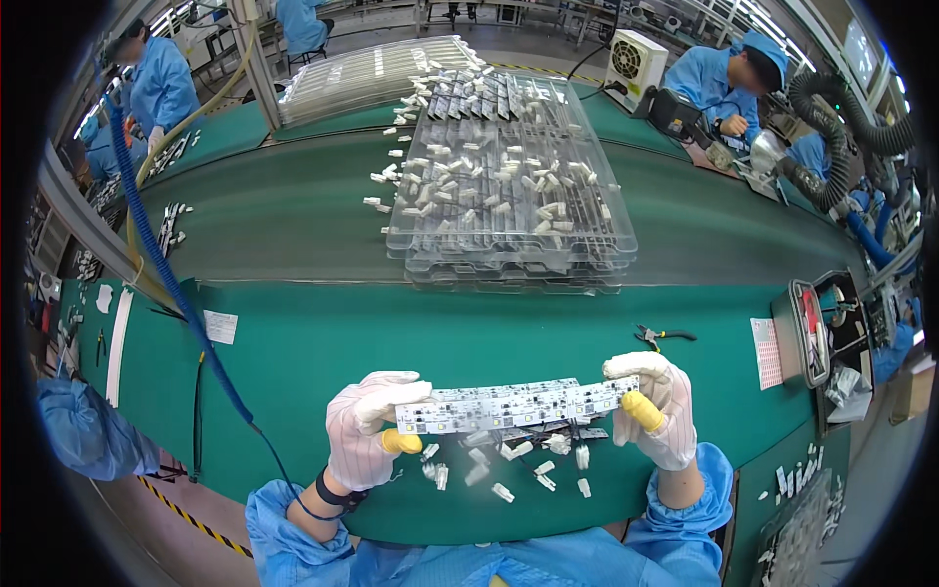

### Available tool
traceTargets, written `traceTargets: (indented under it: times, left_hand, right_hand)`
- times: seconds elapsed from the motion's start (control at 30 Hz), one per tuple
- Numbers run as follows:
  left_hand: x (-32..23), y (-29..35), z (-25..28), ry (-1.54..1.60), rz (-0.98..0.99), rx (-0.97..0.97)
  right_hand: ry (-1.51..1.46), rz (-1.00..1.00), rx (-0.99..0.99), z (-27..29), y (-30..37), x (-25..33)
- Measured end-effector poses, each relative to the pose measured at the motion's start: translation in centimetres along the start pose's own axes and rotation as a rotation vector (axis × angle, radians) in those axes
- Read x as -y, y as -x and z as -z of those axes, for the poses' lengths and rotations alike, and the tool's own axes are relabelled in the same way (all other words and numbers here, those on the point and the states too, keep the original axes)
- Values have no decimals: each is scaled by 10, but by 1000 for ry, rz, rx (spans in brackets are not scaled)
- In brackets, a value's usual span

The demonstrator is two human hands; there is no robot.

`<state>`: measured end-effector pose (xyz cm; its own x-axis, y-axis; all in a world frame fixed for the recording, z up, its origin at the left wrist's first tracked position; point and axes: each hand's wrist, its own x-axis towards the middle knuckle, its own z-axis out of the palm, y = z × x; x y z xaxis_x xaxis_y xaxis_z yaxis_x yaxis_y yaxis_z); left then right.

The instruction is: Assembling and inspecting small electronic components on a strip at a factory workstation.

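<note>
A long white circuit board strip with small components is held up level over the green bench. More than one strip seems to overlap in it. My left hand, in a white glove with a yellow thumb cover, is closed on its left end. The right end is pinched by my right hand, gloved the same way. Below and behind the strip lie dark boards, partly hidden, with wires and several white plug connectors spread out on the bench. A dark wrist strap circles my left wrist.
Stacked clear plastic trays full of boards and connectors stand on the far dark belt. Cutting pliers lie far right, near a metal box. A blue coiled cord hangs at left. A co-worker sits across.
</note>
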<state>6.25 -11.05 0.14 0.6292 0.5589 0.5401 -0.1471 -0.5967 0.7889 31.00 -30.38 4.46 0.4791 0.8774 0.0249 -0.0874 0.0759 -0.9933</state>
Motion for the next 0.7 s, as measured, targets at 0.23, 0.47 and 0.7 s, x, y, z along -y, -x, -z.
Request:
traceTargets:
  times: [0.23,0.47,0.7]
  left_hand:
    - [-2,1,-6,61,97,-39]
    - [6,8,-6,43,140,-77]
    - [0,-6,-7,-190,326,-16]
  right_hand:
    - [101,-8,26,1,2,8]
    - [95,-6,63,0,3,12]
    - [29,18,206,0,7,19]
